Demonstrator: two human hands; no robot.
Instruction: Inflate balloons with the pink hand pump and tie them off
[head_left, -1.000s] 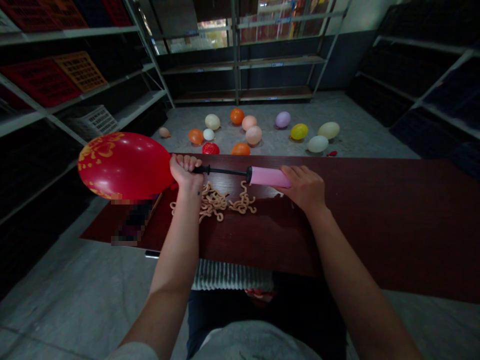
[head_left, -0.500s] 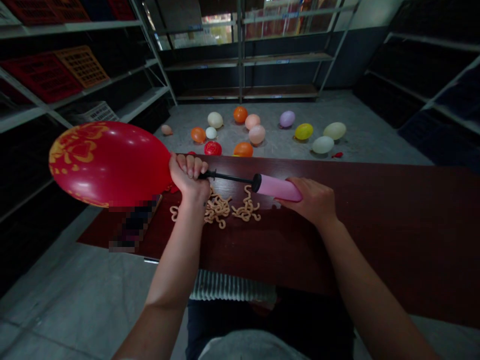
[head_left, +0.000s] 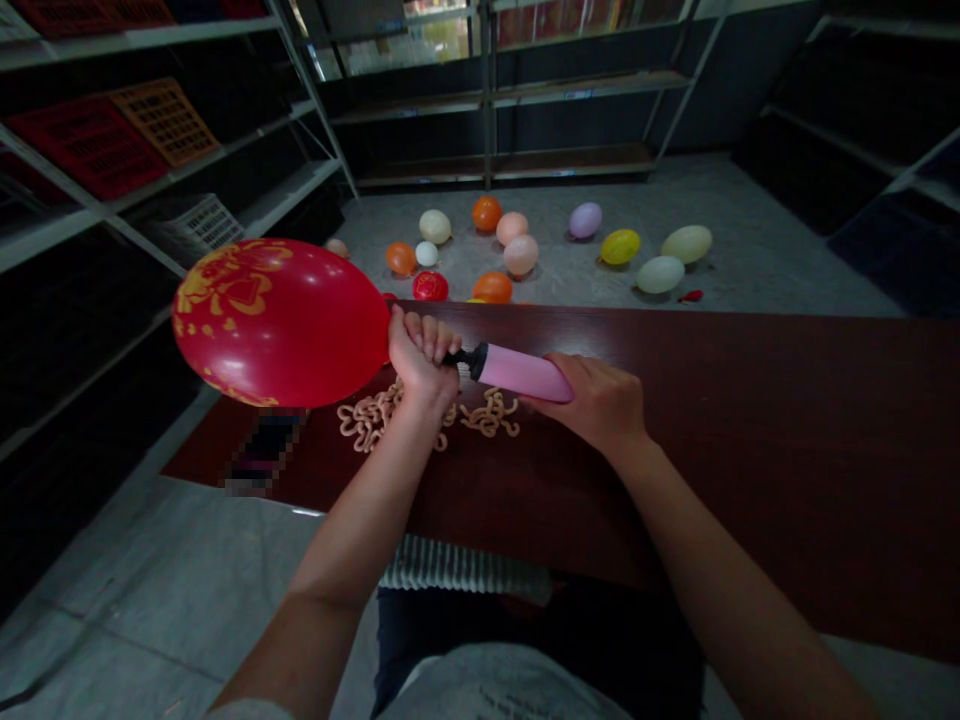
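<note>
My left hand [head_left: 421, 360] is closed around the neck of an inflated red balloon [head_left: 281, 323] printed with a gold pattern, and around the black nozzle of a pink hand pump [head_left: 517, 372]. My right hand [head_left: 596, 400] grips the pink barrel of that pump and presses on its far end. The pump's black rod is almost wholly hidden inside the barrel. Under my left wrist, a heap of curly beige strands [head_left: 390, 418] lies on the dark red wooden table [head_left: 750, 420].
Several inflated balloons, including an orange one [head_left: 493, 288], lie on the grey floor [head_left: 750, 230] beyond the table. Metal shelves [head_left: 247, 130] with red and orange crates stand at left, and more shelving [head_left: 570, 110] stands at the back. A pixelated patch [head_left: 262, 455] covers part of the table's left end.
The pink barrel has slid along the black rod toward my left hand, shortening the exposed rod. My hands and the balloon have shifted right across the view.
</note>
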